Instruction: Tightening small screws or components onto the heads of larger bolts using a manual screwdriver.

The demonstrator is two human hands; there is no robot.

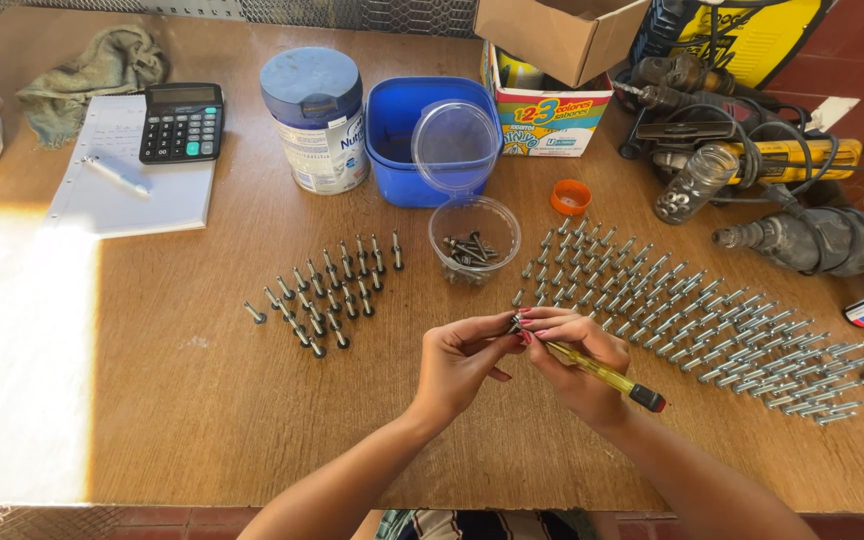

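Both hands meet at table centre, just above the wooden tabletop [202,400]. Right hand [577,365] clenched round a yellow-handled screwdriver [602,375]; handle runs from the fingers down and right, dark butt end poking out past the wrist side. Shaft end points up-left, toward the other hand.

Left hand [457,365] pinches a small screw [515,323] between thumb and fingertips, held at the very tip of the driver. Screw is mostly hidden by the fingers; only a bit of grey metal shows. Its long axis looks roughly in line with the driver, though I cannot tell for sure.

Key relation: screw sits up-left of the right-hand grip, at the far end of the tool's long axis, and the left hand is the nearer one to it. Both hands touch at the fingertips there.

Around them:
- Right of the hands, a large field of screws [712,320] laid in slanting rows, reaching to the table's right edge.
- Left of the hands, a smaller batch of screws [327,290] in rows.
- Just beyond the hands, a clear plastic tub [474,235] with a few screws inside, its lid leaning on a blue container [402,140].
- Farther back: calculator [182,122], notepad with pen, white canister, orange cap, power drills at the right.
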